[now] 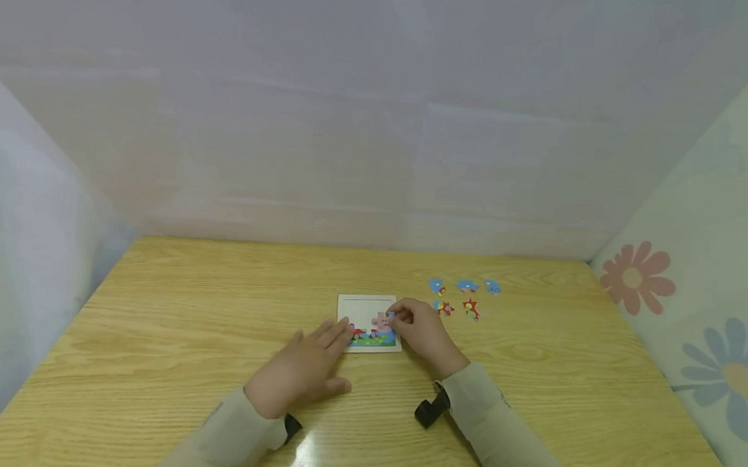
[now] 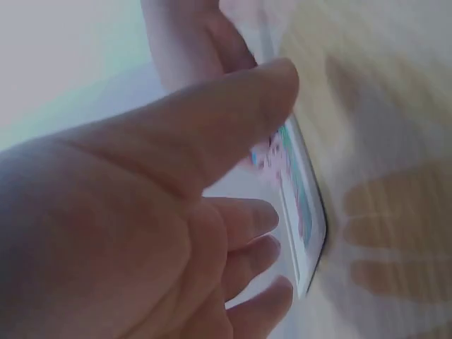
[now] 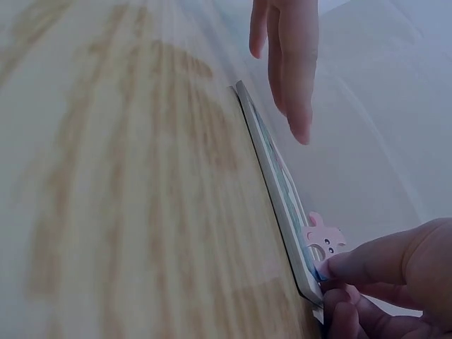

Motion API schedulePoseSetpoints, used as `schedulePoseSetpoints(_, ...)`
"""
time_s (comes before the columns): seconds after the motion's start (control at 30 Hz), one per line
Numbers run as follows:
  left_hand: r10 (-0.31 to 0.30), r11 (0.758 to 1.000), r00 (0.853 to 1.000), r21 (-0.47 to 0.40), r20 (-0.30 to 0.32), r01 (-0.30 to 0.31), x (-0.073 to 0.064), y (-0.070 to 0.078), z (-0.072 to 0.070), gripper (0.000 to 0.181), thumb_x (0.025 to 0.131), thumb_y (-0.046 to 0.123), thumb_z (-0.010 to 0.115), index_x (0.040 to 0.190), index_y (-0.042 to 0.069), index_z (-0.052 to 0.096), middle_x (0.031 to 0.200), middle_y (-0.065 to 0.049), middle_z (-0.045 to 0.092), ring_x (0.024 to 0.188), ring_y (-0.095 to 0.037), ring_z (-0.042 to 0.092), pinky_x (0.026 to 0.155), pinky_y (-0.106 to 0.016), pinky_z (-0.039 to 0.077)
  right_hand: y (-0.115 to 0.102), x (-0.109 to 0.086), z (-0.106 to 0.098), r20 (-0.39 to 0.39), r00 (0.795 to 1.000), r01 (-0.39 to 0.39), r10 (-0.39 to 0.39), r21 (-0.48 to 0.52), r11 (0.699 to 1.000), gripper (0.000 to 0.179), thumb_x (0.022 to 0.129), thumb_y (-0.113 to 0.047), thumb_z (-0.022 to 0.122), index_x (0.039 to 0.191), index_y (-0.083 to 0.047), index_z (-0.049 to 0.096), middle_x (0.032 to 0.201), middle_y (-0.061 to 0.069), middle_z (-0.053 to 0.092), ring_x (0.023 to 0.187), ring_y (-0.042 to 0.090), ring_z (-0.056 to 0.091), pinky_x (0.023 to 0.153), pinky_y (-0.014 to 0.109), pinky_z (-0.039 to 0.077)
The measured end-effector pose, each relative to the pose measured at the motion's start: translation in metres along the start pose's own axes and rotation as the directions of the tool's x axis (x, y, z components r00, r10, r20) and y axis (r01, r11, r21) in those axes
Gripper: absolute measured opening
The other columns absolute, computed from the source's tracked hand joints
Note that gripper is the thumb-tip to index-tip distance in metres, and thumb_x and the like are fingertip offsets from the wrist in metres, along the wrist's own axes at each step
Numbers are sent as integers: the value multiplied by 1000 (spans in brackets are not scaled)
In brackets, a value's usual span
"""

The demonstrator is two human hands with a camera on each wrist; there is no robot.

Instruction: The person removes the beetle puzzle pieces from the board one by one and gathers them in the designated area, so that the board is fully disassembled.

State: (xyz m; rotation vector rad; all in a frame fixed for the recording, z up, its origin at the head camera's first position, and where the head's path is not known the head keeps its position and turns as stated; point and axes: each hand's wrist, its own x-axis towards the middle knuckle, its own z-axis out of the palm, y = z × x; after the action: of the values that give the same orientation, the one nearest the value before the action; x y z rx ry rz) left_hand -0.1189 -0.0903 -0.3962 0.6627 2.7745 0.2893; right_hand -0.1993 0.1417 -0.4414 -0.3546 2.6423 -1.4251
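A shallow white puzzle tray (image 1: 361, 307) lies on the wooden table, its lower part filled with green, blue and red picture pieces. My right hand (image 1: 421, 331) pinches a pink puzzle piece (image 1: 382, 322) with a printed face over the tray's right side. Seen from the right wrist, this pink piece (image 3: 323, 241) stands tilted above the tray's edge, between thumb and fingers. My left hand (image 1: 302, 366) lies with fingers extended at the tray's left side, fingertips over its edge. In the left wrist view the left thumb (image 2: 240, 106) is stretched out and hides part of the tray.
Several loose blue and red puzzle pieces (image 1: 468, 286) lie on the table (image 1: 234, 283) to the right behind the tray. A pale cloth wall (image 1: 352, 156) rises at the table's back edge. Flower-printed cloth (image 1: 717, 276) hangs on the right.
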Motion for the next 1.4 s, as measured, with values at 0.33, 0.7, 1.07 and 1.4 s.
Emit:
schedulePoseSetpoints(0.33, 92, 995, 995, 34, -28, -91, 1, 12, 12, 82, 92, 49, 71, 156, 8, 40, 164, -9, 31, 151, -31, 29, 113, -65, 32, 1, -1, -2, 11, 1000, -17, 17, -4, 1000, 9, 97, -5, 67, 104, -6, 72, 94, 2, 67, 86, 15, 59, 80, 33, 54)
schedulePoseSetpoints(0.7, 82, 996, 997, 30, -16, -82, 1, 10, 14, 83, 93, 49, 70, 157, 7, 37, 166, -7, 28, 152, -32, 26, 111, -64, 35, 0, 4, -2, -11, 1000, -21, 22, 68, 997, 14, 100, -5, 62, 104, -4, 74, 89, 5, 67, 80, 15, 58, 71, 29, 50)
schedulePoseSetpoints(1.07, 84, 996, 996, 31, 1, -84, 2, 10, 14, 84, 93, 49, 69, 158, 8, 35, 167, -7, 25, 152, -31, 25, 112, -64, 34, 6, 8, -17, 88, 989, -134, 118, 200, 971, 17, 102, -11, 61, 112, -6, 74, 95, 7, 68, 81, 18, 61, 70, 28, 51)
schedulePoseSetpoints(1.4, 106, 994, 994, -4, -9, -106, 1, 9, 17, 84, 94, 47, 69, 158, 7, 34, 166, -9, 26, 152, -34, 24, 111, -67, 33, 23, 9, -78, 91, 996, -11, -3, 155, 988, 21, 101, -8, 62, 119, 4, 65, 102, 15, 67, 90, 30, 66, 82, 39, 60)
